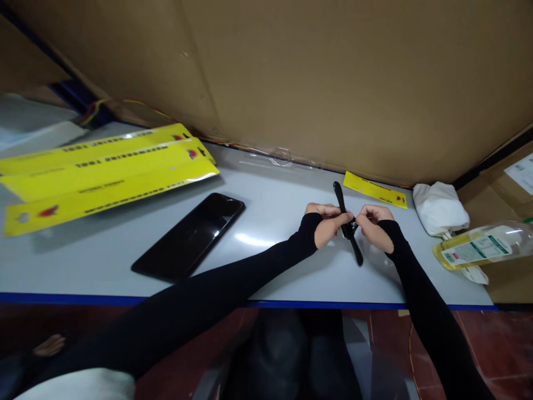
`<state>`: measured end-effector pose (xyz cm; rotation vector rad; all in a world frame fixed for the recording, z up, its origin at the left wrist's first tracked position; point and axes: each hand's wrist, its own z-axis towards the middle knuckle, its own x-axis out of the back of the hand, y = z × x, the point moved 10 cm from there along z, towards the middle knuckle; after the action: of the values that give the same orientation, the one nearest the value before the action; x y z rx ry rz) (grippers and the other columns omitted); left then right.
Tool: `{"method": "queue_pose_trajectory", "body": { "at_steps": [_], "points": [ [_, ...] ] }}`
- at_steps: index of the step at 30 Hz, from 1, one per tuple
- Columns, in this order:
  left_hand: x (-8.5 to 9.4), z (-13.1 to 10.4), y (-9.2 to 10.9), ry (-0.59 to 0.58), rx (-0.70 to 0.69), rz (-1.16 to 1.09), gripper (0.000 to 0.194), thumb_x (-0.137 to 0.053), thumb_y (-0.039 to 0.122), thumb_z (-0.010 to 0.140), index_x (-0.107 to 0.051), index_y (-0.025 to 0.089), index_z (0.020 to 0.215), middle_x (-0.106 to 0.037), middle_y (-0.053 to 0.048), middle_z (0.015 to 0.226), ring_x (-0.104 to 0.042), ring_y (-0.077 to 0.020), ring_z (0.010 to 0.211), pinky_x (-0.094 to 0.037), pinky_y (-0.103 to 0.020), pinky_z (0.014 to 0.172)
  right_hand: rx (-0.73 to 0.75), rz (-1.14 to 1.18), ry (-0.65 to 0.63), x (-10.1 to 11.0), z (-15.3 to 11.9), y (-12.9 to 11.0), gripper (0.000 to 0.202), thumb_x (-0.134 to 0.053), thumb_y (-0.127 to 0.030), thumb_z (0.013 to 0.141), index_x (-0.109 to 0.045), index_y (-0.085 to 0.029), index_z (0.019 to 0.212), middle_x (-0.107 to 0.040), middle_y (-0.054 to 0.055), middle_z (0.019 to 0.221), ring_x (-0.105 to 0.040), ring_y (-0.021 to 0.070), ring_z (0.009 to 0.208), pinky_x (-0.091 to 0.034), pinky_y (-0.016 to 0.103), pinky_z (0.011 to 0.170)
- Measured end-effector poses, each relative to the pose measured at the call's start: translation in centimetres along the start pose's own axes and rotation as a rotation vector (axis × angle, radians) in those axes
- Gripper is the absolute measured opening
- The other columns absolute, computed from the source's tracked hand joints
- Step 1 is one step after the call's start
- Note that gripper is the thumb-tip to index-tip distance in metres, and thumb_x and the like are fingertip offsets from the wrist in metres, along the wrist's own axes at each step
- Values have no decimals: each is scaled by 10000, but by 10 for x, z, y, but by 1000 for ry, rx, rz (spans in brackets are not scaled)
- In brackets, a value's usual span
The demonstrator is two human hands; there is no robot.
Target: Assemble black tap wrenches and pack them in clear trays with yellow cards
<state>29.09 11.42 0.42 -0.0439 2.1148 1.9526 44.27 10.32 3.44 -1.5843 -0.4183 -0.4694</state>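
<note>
L hand (pixel 327 223) pinching black 2-handled tool (pixel 347 230) mid-body, right side of table (pixel 275 191). R hand (pixel 376 225) fingertips bunched at its metal bit (pixel 353 224), can't tell if gripping. Imo loose L pinch = tool twists, fingers slip.

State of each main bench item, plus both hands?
Black tool: held mid-length
Left hand: gripping tool
Right hand: fingers at tool's middle
Phone: face-up, screen dark
Left yellow cards: overlapping
Small yellow card: print showing
White cloth: bunched up
Bottle: yellow liquid inside
</note>
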Motion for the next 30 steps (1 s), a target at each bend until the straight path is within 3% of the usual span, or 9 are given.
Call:
{"method": "queue_pose_trajectory", "body": {
  "at_steps": [5, 8, 10, 13, 19, 25, 30],
  "points": [
    [4, -1, 2, 48, -5, -10, 163, -816, 295, 692, -780, 142, 649, -630, -6, 610, -431, -66, 413, -357, -236, 393, -126, 74, -123, -16, -2, 14, 240, -582, -364, 766, -492, -234, 586, -423, -60, 389, -366, 96, 306, -273, 234, 350],
    [7, 2, 1, 70, 22, -14, 148, -808, 274, 684, -775, 141, 628, -588, 5, 532, -411, -71, 388, -329, -239, 386, 59, -6, -41, -7, 0, 4, 285, -635, -365, 810, -536, -207, 594, -486, -38, 482, -407, 83, 389, -308, 225, 397],
    [13, 6, -2, 94, 48, -7, 149, -801, 275, 688, -783, 139, 631, -550, 12, 468, -393, -74, 372, -315, -240, 390, 251, -67, 16, 2, -2, -10, 206, -729, -364, 802, -647, -184, 744, -606, -12, 640, -468, 79, 466, -343, 215, 439],
    [17, 11, -5, 73, 62, 12, 183, -819, 318, 692, -806, 137, 672, -573, -1, 464, -396, -78, 379, -308, -242, 402, 449, -123, -23, 6, -7, -27, 285, -805, -375, 813, -733, -193, 1021, -703, 27, 867, -547, 79, 526, -388, 213, 465],
    [13, 10, -9, 31, 93, 47, 173, -805, 309, 691, -795, 142, 647, -531, 11, 433, -372, -76, 370, -266, -242, 402, 635, -250, -60, 2, -13, -39, 268, -732, -465, 930, -736, -205, 865, -691, 24, 797, -581, 107, 597, -425, 227, 498],
    [13, 11, -1, 17, 42, 50, 212, -815, 354, 686, -793, 146, 647, -533, 13, 440, -395, -83, 389, -298, -248, 421, 611, -259, -17, -2, -13, -35, 265, -702, -462, 943, -675, -205, 884, -671, 18, 778, -571, 120, 604, -416, 242, 491],
    [14, 11, 0, 18, 30, 61, 245, -821, 386, 690, -805, 142, 685, -543, 11, 444, -413, -89, 393, -317, -251, 427, 513, -186, 123, 13, -13, -34, 398, -875, -546, 762, -692, -203, 846, -735, 28, 789, -579, 112, 539, -432, 260, 501]
  ]
}}
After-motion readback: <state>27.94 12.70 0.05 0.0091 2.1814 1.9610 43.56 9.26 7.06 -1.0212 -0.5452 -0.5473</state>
